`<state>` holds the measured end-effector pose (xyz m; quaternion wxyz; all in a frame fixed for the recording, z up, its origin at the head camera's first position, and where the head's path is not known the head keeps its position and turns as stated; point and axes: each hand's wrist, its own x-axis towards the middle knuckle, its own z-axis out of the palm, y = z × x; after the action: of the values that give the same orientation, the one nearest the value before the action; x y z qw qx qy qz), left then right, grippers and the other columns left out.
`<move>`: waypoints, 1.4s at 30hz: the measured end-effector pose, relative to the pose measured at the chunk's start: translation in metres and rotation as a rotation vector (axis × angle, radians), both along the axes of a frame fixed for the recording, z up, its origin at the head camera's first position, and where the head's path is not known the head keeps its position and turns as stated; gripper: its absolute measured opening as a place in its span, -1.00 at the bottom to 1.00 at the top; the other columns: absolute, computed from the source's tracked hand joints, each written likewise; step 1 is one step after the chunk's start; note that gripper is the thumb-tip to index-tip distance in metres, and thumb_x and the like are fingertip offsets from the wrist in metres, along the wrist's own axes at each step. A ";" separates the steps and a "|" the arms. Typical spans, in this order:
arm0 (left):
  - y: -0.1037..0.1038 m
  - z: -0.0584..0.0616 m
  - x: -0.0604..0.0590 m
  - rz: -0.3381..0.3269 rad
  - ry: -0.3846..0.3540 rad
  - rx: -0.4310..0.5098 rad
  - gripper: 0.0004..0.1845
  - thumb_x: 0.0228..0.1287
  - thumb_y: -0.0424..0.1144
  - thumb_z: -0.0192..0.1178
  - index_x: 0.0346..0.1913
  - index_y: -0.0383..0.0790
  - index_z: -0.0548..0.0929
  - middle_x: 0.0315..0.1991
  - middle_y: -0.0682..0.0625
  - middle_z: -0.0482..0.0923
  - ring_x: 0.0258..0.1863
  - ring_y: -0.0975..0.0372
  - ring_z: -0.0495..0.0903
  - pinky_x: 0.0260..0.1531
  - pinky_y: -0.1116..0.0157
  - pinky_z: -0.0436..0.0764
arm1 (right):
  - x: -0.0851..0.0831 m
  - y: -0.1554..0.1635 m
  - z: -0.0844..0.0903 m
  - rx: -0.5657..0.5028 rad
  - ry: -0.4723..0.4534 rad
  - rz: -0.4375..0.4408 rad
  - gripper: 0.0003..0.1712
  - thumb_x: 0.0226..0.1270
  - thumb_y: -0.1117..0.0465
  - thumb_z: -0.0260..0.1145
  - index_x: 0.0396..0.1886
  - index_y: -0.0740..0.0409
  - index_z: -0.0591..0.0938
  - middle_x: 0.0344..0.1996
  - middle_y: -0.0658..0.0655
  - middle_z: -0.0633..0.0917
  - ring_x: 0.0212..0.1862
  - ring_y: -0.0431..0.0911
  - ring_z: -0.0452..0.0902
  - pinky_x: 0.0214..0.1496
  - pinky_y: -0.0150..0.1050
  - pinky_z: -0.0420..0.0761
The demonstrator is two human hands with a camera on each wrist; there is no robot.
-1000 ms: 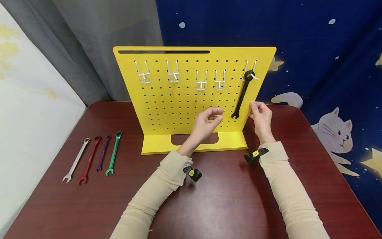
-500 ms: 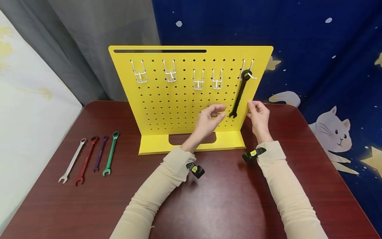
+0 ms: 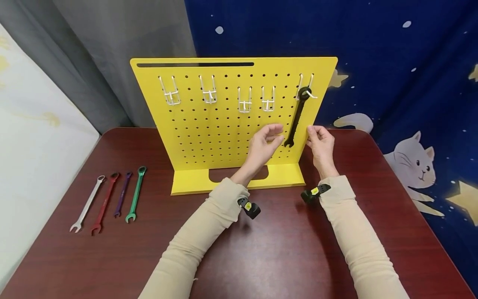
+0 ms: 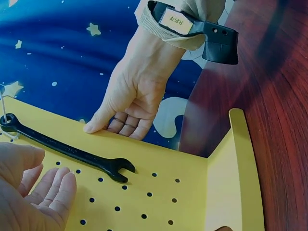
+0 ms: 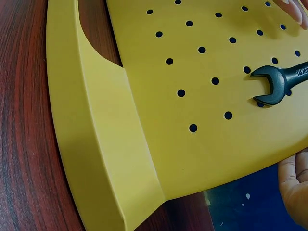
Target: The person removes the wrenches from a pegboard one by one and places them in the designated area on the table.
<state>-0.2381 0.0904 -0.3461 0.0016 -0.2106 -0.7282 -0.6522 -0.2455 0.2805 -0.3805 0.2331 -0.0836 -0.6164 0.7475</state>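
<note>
A yellow pegboard (image 3: 209, 137) stands upright on the table. A black wrench (image 3: 296, 116) hangs by its ring end from the rightmost hook, its open end (image 5: 269, 86) low against the board. My left hand (image 3: 274, 135) hovers in front of the board just left of the wrench's lower end, fingers (image 4: 53, 190) loosely curled and holding nothing. My right hand (image 3: 311, 133) holds the board's right edge beside the wrench, thumb (image 4: 98, 125) on the edge and fingers curled behind it.
Four empty white hooks (image 3: 209, 93) line the board's upper rows. On the dark red table (image 3: 284, 249) at the left lie a silver (image 3: 86, 204), a red (image 3: 104, 203), a purple (image 3: 122, 194) and a green wrench (image 3: 135, 193), side by side.
My left hand has risen slightly and come closer to the black wrench's lower end. My right hand stays at the board's edge. The view has drifted a little.
</note>
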 end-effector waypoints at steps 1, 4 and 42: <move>0.001 0.000 -0.001 0.004 -0.002 0.008 -0.68 0.29 -0.31 0.18 0.10 -0.24 0.55 0.07 -0.08 0.59 -0.03 0.17 0.62 -0.07 0.40 0.57 | 0.000 0.000 0.000 0.004 0.002 -0.002 -0.89 0.22 0.17 0.30 -0.44 0.09 0.61 -0.46 -0.04 0.64 -0.36 -0.20 0.51 -0.24 -0.41 0.58; 0.004 -0.001 -0.003 0.018 -0.021 0.033 -0.68 0.27 -0.33 0.19 0.09 -0.23 0.55 0.05 -0.08 0.60 -0.04 0.17 0.63 -0.07 0.40 0.57 | -0.001 -0.001 0.000 0.012 0.007 -0.007 -0.89 0.23 0.18 0.30 -0.47 0.07 0.60 -0.49 -0.06 0.64 -0.39 -0.22 0.51 -0.27 -0.40 0.58; 0.040 0.003 -0.003 -0.005 -0.022 0.053 -0.56 0.28 -0.33 0.19 0.22 -0.19 0.46 0.10 -0.08 0.55 0.08 0.20 0.55 0.00 0.44 0.51 | -0.002 0.001 -0.004 0.005 0.029 0.000 -0.90 0.25 0.20 0.28 -0.45 0.08 0.59 -0.46 -0.06 0.66 -0.34 -0.20 0.55 -0.26 -0.41 0.62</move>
<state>-0.2414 0.1309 -0.3435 -0.0025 -0.2051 -0.7100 -0.6737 -0.2478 0.2814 -0.3843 0.2423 -0.0723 -0.6148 0.7471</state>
